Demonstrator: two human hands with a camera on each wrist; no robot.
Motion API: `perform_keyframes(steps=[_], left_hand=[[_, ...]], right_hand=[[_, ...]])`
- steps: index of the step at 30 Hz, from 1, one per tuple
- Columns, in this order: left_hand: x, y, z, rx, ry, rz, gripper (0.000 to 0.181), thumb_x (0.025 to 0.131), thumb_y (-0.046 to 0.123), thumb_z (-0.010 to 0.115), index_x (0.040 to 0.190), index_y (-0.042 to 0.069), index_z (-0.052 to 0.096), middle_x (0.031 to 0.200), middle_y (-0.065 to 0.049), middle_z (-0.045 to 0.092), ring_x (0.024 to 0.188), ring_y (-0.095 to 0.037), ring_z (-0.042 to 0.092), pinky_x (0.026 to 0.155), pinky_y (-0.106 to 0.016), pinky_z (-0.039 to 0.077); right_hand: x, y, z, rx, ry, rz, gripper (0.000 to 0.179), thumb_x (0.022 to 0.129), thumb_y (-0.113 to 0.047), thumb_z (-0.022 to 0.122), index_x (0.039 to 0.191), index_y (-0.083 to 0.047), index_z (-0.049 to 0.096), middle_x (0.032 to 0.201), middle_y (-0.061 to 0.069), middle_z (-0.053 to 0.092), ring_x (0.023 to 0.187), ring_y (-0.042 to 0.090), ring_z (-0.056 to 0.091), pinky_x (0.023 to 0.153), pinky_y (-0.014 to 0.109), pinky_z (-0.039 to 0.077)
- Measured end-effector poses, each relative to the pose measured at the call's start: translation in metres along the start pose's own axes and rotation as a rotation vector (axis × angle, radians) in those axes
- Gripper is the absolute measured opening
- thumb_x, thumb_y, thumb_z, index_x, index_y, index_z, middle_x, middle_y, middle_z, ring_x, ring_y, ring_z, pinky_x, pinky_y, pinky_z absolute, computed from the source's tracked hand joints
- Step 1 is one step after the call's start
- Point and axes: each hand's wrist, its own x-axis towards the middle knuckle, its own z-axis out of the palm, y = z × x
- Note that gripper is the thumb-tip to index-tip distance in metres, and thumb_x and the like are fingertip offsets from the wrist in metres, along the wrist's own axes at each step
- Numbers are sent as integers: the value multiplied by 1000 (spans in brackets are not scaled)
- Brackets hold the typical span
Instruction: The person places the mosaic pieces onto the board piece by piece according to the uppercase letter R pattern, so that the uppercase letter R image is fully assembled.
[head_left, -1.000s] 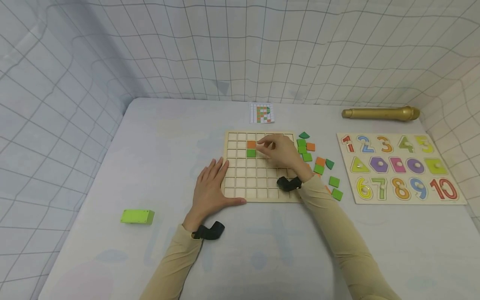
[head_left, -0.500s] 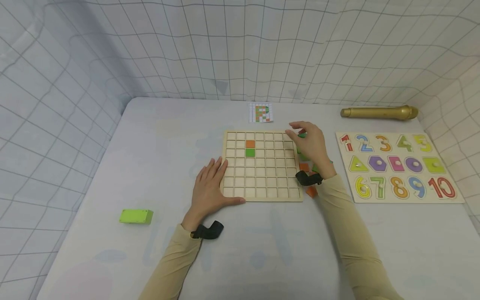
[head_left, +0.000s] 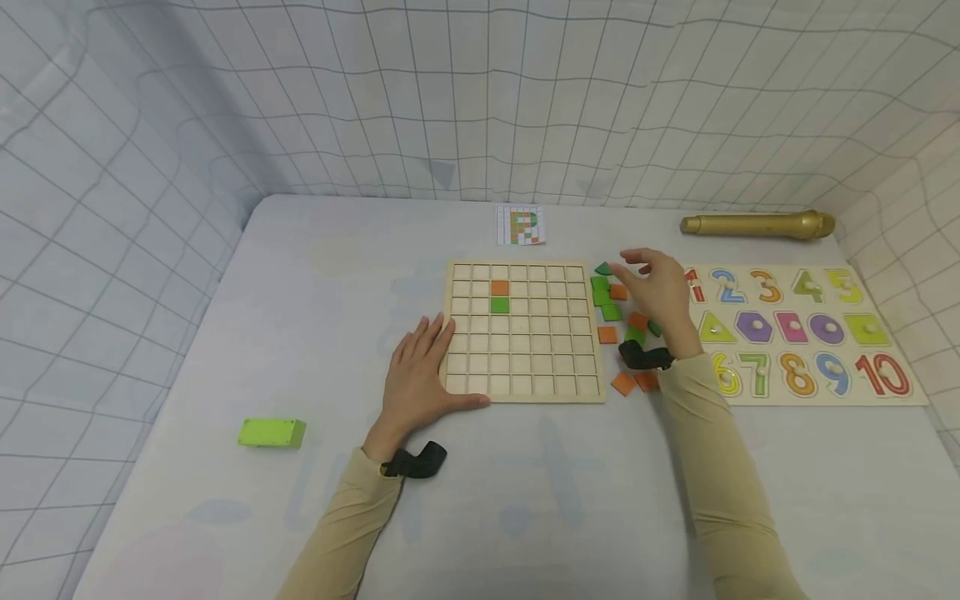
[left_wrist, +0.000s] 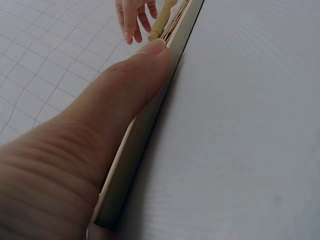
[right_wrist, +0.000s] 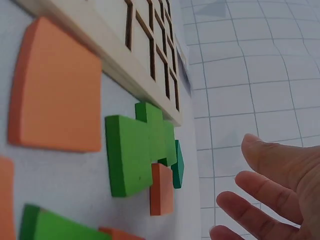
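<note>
A wooden grid board [head_left: 543, 402] lies on the table in the head view, with one orange square tile [head_left: 500, 287] and, just below it, one green square tile [head_left: 500, 305] set in its cells. My left hand [head_left: 418, 375] rests at the board's near left corner, fingers spread along the left side; in the left wrist view its thumb [left_wrist: 117, 85] presses along the board's edge [left_wrist: 145, 125]. My right hand [head_left: 660, 292] hovers over the loose tiles beside the board. Its fingers are relaxed and hold nothing. Green tiles [right_wrist: 130, 155] and an orange tile [right_wrist: 55, 90] lie below it.
A pattern card [head_left: 520, 225] lies behind the board. Right of the loose tiles is a number-and-shape peg puzzle [head_left: 802, 392], with a gold microphone [head_left: 757, 225] behind it. A lime-green block [head_left: 272, 432] sits at the left. Grid-patterned fabric walls enclose the table.
My right hand has moved from above the board, beside the placed tiles, rightward to above the loose tiles. My left hand has stayed at the board's corner.
</note>
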Motion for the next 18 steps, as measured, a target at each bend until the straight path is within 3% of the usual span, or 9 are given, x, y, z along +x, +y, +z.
perform_keyframes(steps=[7, 14, 18], left_hand=[[0, 0, 0, -3, 4, 1, 121, 59, 72, 73, 151, 10, 25, 156, -8, 18, 143, -23, 7, 112, -44, 8], [0, 0, -1, -5, 2, 2, 121, 59, 71, 73, 151, 10, 24, 156, -8, 18, 143, -23, 6, 112, -44, 9], [0, 0, -1, -6, 5, 4, 121, 59, 72, 73, 151, 10, 25, 156, -8, 18, 143, -22, 6, 112, -44, 9]], right_hand=[[-2, 4, -4, -51, -103, 76, 36, 92, -27, 61, 118, -2, 65, 115, 17, 61, 94, 31, 51, 70, 38, 39], [-5, 9, -7, -94, -181, 34, 39, 89, -32, 67, 113, 0, 67, 105, 19, 63, 75, 28, 50, 60, 34, 37], [-7, 11, -8, -87, -211, 21, 40, 89, -32, 68, 111, 1, 68, 104, 19, 63, 75, 27, 50, 60, 34, 37]])
